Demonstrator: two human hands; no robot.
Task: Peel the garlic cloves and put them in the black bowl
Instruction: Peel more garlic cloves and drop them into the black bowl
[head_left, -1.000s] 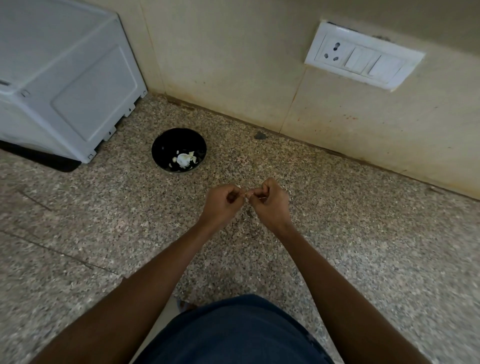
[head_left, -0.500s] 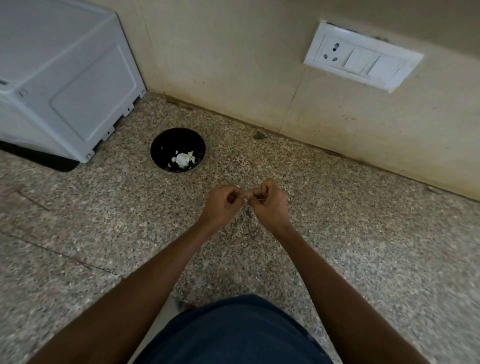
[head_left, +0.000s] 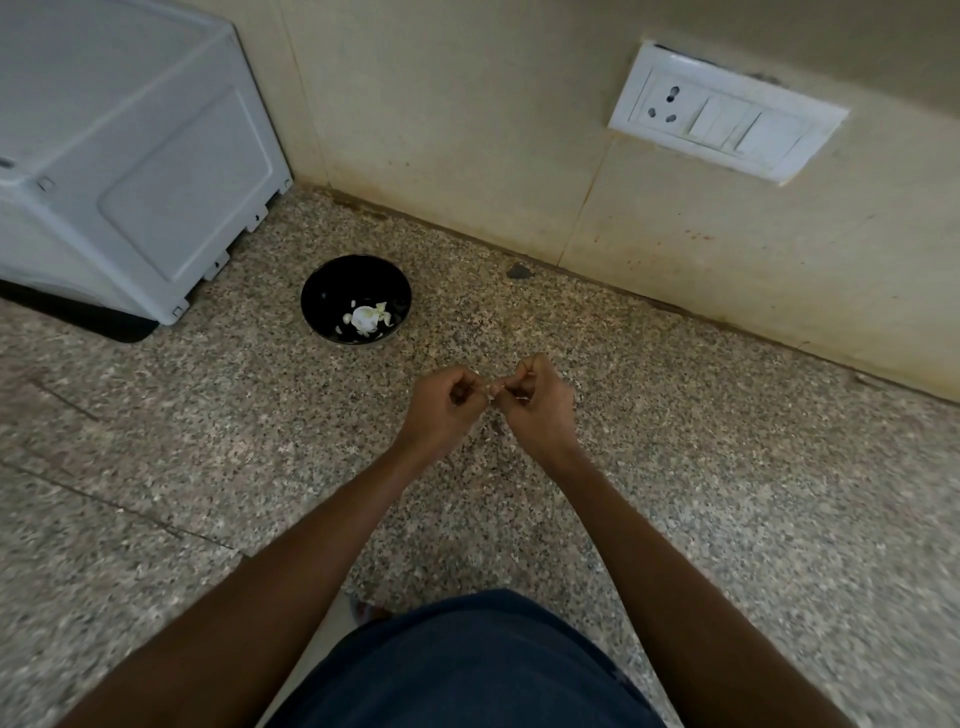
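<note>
Evidently a garlic clove (head_left: 493, 391) was pinched between left hand (head_left: 441, 410) and right hand (head_left: 537, 408), fingers curled for peeling, short of the black bowl (head_left: 332, 291) near the counter's back edge.

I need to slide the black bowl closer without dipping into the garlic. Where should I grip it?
Grip the black bowl by its near-right rim, coming from above on the hands' side. It stands upright and open, and the garlic lies low in the middle, clear of that rim.

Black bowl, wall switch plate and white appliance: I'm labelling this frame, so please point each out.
Round black bowl (head_left: 318, 291): head view, bare inner wall on its left side.
White wall switch plate (head_left: 727, 111): head view, middle of its face.
White boxy appliance (head_left: 130, 156): head view, its side panel.
</note>
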